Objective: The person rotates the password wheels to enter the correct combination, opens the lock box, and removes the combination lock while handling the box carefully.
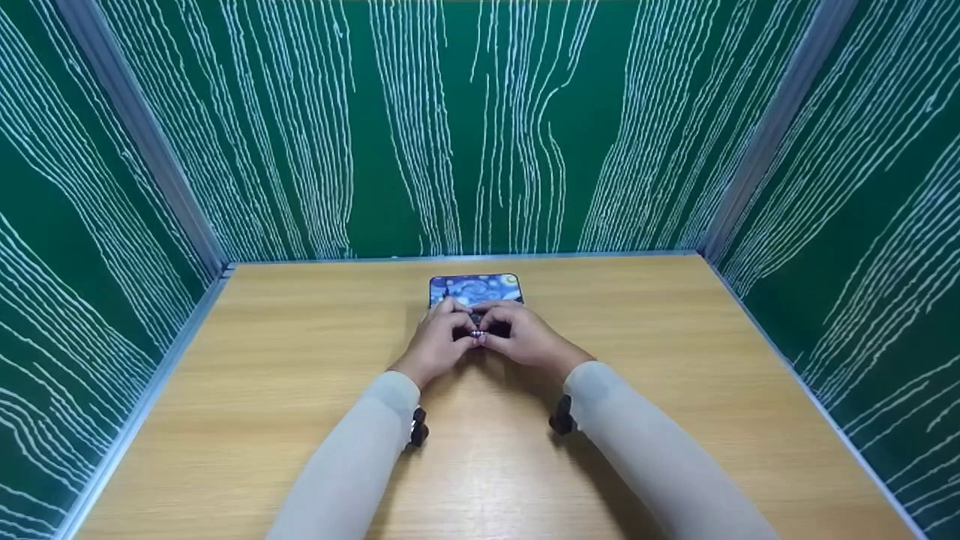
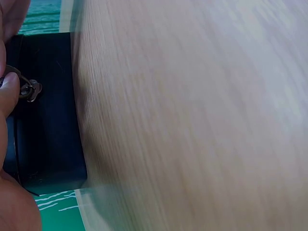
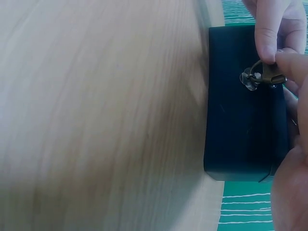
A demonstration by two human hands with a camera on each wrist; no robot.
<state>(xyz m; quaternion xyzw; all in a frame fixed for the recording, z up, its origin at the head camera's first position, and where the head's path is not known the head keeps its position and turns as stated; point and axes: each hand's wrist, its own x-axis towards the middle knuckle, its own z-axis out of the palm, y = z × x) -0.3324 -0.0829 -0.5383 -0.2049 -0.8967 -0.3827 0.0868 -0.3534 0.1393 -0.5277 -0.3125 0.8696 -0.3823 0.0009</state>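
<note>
A box [image 1: 474, 289] with a blue swirling painted lid stands toward the back of the table, its dark front [image 3: 236, 125] facing the person. On that front sits a metal clasp [image 2: 36, 89], and a small bronze-coloured padlock [image 3: 272, 73] hangs by its curved shackle there. My left hand [image 1: 435, 341] pinches the padlock from the left, thumb at the front. From the other side my right hand [image 1: 529, 337] pinches it too, the thumbs almost meeting. Both hands' other fingers reach over the lid's near part and hide it. Whether the shackle is locked cannot be seen.
The box stands on a light wooden table [image 1: 300, 390]. Green walls [image 1: 405, 135] with white wavy lines and grey metal posts [image 1: 165, 150] enclose its back and sides. Small dark devices [image 1: 564, 416] are strapped at both wrists.
</note>
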